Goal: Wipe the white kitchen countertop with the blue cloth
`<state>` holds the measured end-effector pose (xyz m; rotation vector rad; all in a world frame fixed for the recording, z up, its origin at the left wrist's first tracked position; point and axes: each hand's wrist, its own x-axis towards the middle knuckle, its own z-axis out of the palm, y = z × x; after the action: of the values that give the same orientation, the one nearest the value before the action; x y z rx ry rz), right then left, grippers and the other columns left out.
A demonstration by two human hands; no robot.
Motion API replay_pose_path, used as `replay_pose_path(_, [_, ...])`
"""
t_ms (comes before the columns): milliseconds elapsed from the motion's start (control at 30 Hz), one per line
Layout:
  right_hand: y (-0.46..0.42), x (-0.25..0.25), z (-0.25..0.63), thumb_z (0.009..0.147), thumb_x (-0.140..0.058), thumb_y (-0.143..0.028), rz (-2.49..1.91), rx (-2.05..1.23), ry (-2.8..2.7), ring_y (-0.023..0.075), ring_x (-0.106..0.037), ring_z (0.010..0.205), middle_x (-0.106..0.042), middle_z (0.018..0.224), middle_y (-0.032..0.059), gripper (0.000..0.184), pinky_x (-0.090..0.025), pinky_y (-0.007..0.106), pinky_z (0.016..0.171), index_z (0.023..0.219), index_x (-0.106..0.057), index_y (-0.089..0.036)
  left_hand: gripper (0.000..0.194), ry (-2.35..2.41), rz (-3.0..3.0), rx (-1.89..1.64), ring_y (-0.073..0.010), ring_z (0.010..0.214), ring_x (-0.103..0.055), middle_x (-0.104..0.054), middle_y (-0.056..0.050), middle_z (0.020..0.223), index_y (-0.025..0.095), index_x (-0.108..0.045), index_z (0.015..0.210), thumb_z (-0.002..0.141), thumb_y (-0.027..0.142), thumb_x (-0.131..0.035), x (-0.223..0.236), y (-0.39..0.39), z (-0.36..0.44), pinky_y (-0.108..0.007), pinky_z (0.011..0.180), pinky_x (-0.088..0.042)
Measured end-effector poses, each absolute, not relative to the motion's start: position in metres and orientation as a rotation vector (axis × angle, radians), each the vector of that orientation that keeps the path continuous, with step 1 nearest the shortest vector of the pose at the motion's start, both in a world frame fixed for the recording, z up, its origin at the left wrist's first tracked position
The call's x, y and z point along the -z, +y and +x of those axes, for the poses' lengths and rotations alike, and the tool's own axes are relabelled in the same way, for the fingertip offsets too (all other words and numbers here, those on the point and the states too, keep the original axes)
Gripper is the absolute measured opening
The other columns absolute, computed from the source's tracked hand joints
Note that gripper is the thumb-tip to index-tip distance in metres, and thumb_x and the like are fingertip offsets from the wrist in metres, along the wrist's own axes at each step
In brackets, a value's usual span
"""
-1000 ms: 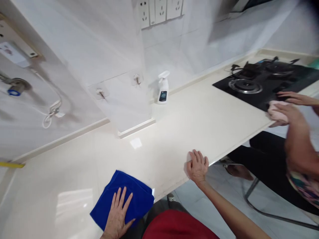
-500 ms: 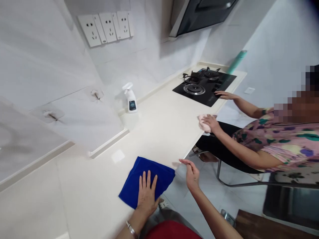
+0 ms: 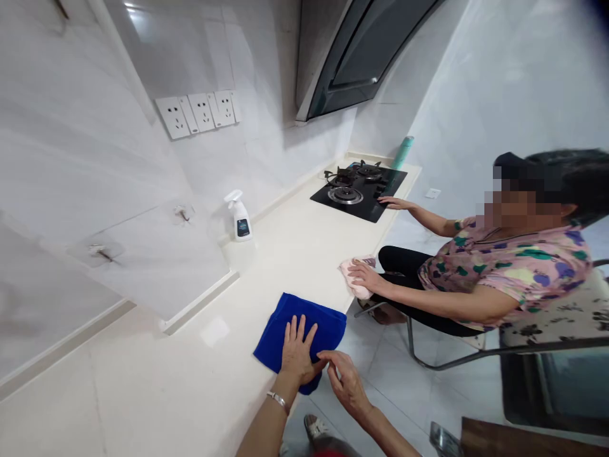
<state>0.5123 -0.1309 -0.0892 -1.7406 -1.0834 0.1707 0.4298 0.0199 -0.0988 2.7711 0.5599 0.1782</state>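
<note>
My left hand (image 3: 297, 353), with a silver bracelet at the wrist, lies flat on a blue cloth (image 3: 280, 324). Its fingers are spread and press on the cloth. The cloth is spread over the front edge of the pale countertop (image 3: 190, 387), and part of it hangs past the edge. My right hand (image 3: 346, 379) is off the counter edge, beside my left thumb, its fingers loosely bent and apart with nothing in them. Whether its fingertips touch the cloth or the left hand, I cannot tell.
A white spray bottle (image 3: 238, 217) stands by the wall. Farther along is a black gas hob (image 3: 361, 200) under a range hood (image 3: 361, 57), with a green cylinder (image 3: 403, 151) behind. A seated person (image 3: 518, 254) rests one hand on a pink cloth (image 3: 349, 270), the other at the hob.
My left hand and the blue cloth have moved forward along the counter's front edge. My right hand has come in close to the left. The head view has shifted.
</note>
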Motion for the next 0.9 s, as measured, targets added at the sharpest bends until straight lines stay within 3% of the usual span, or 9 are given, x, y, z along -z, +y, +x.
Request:
replay_pose_path(133, [-0.107,0.095,0.497,0.088,-0.039,-0.01,-1.742,-0.006,-1.345,0.0207,-0.062,0.115,-0.067,0.121,0.0087,0.038,-0.054,0.044,0.098,0.116,-0.061,-0.023,0.078,0.64,2.768,-0.262,-0.0344,0.153,-0.013,-0.017,-0.005,0.167,0.035,-0.024,0.153,0.085,0.053,-0.058,0.095,0.041,0.402,-0.061,0.121,-0.025])
replay_pose_path(267, [-0.079,0.102,0.472,0.085,-0.037,-0.006,-1.773,-0.043,-1.486,0.022,-0.056,0.125,-0.062,0.132,0.0124,0.045,-0.052,0.047,0.104,0.124,-0.057,-0.019,0.063,0.983,2.706,-0.401,-0.0331,0.152,-0.019,-0.028,-0.005,0.164,0.035,-0.033,0.15,0.091,0.055,-0.047,0.089,0.065,0.353,-0.059,0.12,-0.028])
replay_pose_path(500, [-0.046,0.103,0.403,0.076,-0.043,-0.004,-1.681,-0.309,-1.849,0.026,-0.043,0.139,-0.056,0.141,0.0116,0.056,-0.042,0.053,0.114,0.128,-0.058,-0.017,0.063,1.689,2.545,-0.455,-0.035,0.15,-0.024,-0.035,-0.008,0.16,0.029,-0.04,0.148,0.091,0.055,-0.046,0.078,0.086,0.232,-0.056,0.12,-0.028])
replay_pose_path(633, [-0.045,0.111,0.402,0.078,-0.043,-0.006,-1.605,-0.278,-1.799,0.0239,-0.048,0.135,-0.058,0.139,0.0091,0.053,-0.042,0.049,0.115,0.127,-0.059,-0.019,0.065,2.07,2.311,-0.404,-0.0372,0.149,-0.025,-0.036,-0.01,0.16,0.027,-0.039,0.148,0.09,0.055,-0.048,0.078,0.092,0.164,-0.056,0.12,-0.027])
replay_pose_path(733, [-0.049,0.122,0.431,0.083,-0.042,-0.008,-1.614,-0.139,-1.672,0.0235,-0.055,0.128,-0.061,0.135,0.0092,0.049,-0.048,0.047,0.109,0.128,-0.059,-0.021,0.069,2.268,2.169,-0.391,-0.0387,0.149,-0.026,-0.034,-0.013,0.16,0.026,-0.037,0.149,0.089,0.055,-0.05,0.08,0.096,0.128,-0.057,0.119,-0.028])
replay_pose_path(900, [-0.056,0.137,0.482,0.091,-0.042,-0.017,-1.743,0.103,-1.549,0.025,-0.057,0.125,-0.061,0.131,0.0125,0.04,-0.053,0.049,0.103,0.129,-0.055,-0.019,0.065,2.369,2.212,-0.391,-0.0414,0.147,-0.028,-0.037,-0.018,0.158,0.022,-0.038,0.149,0.091,0.049,-0.049,0.086,0.086,0.119,-0.058,0.117,-0.029])
